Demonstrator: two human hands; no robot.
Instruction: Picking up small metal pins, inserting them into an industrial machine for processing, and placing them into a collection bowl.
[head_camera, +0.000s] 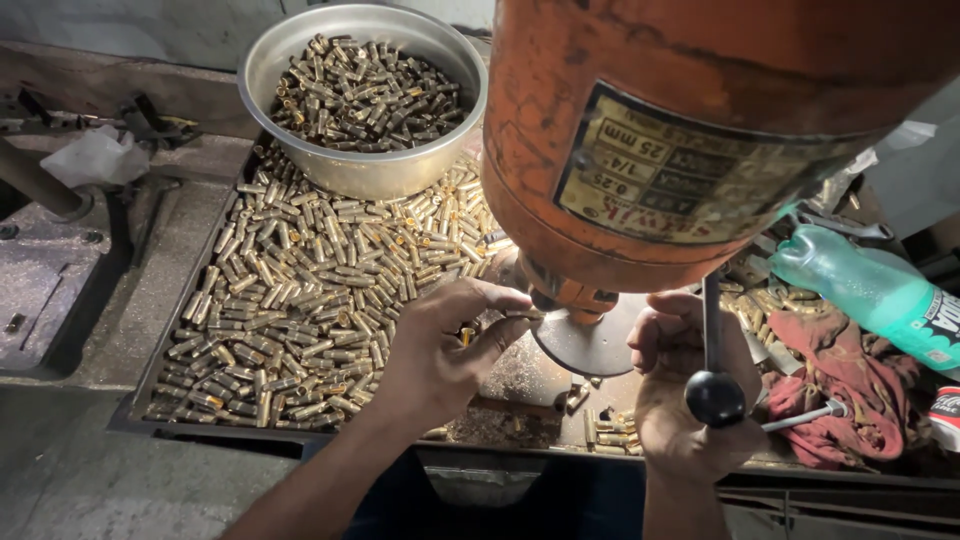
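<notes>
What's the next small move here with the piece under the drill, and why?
Probably pull the feed lever down gently. The left hand pinches a small brass piece right beneath the spindle over the round table, and the right hand is at the lever, so the piece looks positioned.

Your left hand (440, 350) has little room: the orange drill head (680, 130) hangs just above it, and the spindle (565, 298) stands close over the round table (590, 345). To the left, loose brass pieces (300, 290) fill the tray — no bare floor there. The steel bowl (365, 95) blocks the far end. On your right, the black-knobbed lever (714, 395) crosses in front of your right hand (685, 390), and the red rag (845, 385) and green bottle (870, 290) close that side.
</notes>
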